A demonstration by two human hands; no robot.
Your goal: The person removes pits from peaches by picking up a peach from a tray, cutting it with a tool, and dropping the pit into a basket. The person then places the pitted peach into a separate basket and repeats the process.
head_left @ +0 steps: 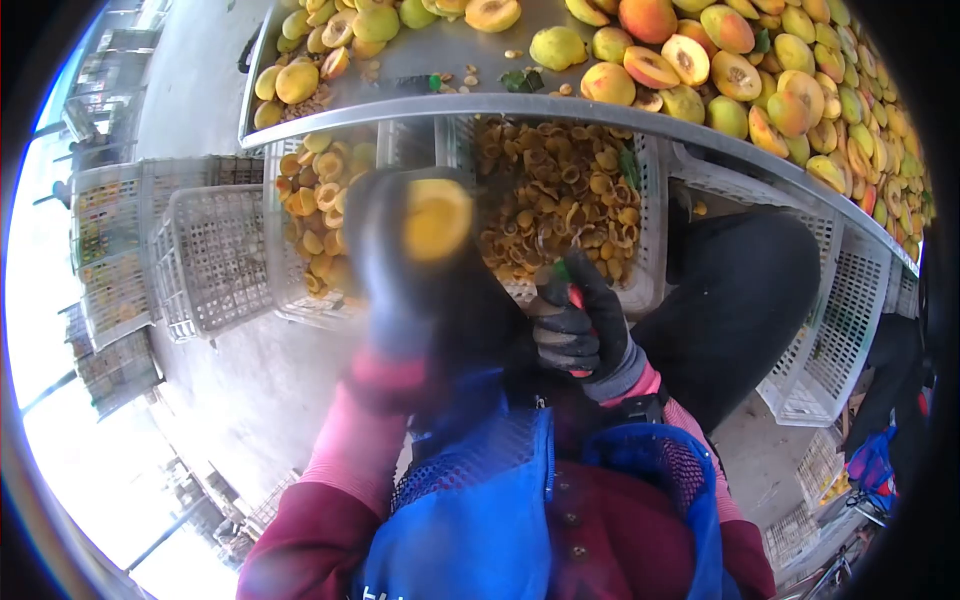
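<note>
My left hand (385,265), in a dark glove and smeared by motion, is closed around a halved yellow peach (437,220) with its cut face showing. It is in front of the crate of peach pieces (320,190). My right hand (580,325), in a grey and black glove, grips a small tool with a red handle (577,298). Something green shows near the tool's upper end; its working end I cannot make out. Just beyond my right hand is a white crate (652,220) holding many brownish, hollowed scraps (560,190).
A metal table (455,105) with a raised rim runs across the top, heaped at right with whole and halved peaches (790,100). Stacked plastic crates (215,255) stand at left, and more white crates (835,330) at right. My dark-clothed knee (745,290) is below the table edge.
</note>
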